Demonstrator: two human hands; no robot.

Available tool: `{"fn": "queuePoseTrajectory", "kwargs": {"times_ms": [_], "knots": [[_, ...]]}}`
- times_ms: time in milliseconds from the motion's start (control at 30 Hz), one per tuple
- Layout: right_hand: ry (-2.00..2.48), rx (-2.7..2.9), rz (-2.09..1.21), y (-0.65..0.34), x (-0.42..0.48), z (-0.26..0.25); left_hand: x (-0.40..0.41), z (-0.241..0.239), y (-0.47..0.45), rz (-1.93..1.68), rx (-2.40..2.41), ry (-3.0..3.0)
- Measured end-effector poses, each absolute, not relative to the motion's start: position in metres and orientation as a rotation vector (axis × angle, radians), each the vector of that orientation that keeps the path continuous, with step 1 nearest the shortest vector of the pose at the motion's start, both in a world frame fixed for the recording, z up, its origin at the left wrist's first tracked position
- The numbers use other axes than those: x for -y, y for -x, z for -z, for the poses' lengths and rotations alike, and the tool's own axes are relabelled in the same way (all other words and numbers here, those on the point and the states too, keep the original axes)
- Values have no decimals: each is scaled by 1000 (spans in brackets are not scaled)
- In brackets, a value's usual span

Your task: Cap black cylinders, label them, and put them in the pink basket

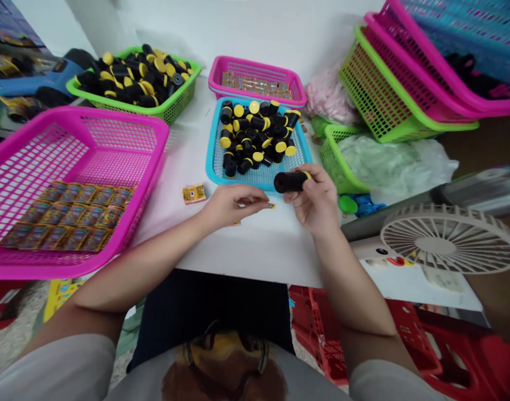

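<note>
Between the fingers of my right hand (317, 203) is a black cylinder with a yellow end (292, 181), tilted with its dark end to the left. My left hand (234, 205) pinches a tiny yellowish piece (271, 206) at its fingertips, just above the white table (259, 245). What that piece is, I cannot make out. A small yellow printed packet (194, 193) lies left of this hand. Just beyond both hands, a blue basket (213, 164) holds many similar black cylinders with yellow caps (259, 133).
At left stands a pink basket (148, 161) with rows of printed packets (71, 214). Behind are a green basket (175, 106) of black cylinders and another pink basket (255, 62). Stacked baskets (388, 83) lean at right, above plastic bags (388, 161) and a small fan (447, 239).
</note>
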State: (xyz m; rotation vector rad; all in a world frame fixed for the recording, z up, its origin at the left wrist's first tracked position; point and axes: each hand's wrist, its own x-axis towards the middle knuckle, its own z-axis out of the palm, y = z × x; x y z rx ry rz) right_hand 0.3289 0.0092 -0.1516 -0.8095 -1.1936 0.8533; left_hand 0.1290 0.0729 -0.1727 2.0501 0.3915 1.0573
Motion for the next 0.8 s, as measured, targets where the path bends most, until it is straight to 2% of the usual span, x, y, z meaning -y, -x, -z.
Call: {"fn": "queuePoseTrajectory", "kwargs": {"times_ms": [167, 467, 800], "knots": [[824, 1126, -864, -326, -9, 149, -69, 169, -124, -917, -513, -1854], [853, 1092, -875, -326, -9, 146, -76, 169, -120, -886, -436, -2166], [857, 1244, -998, -329, -8, 148, -81, 177, -113, -907, -389, -2213]]}}
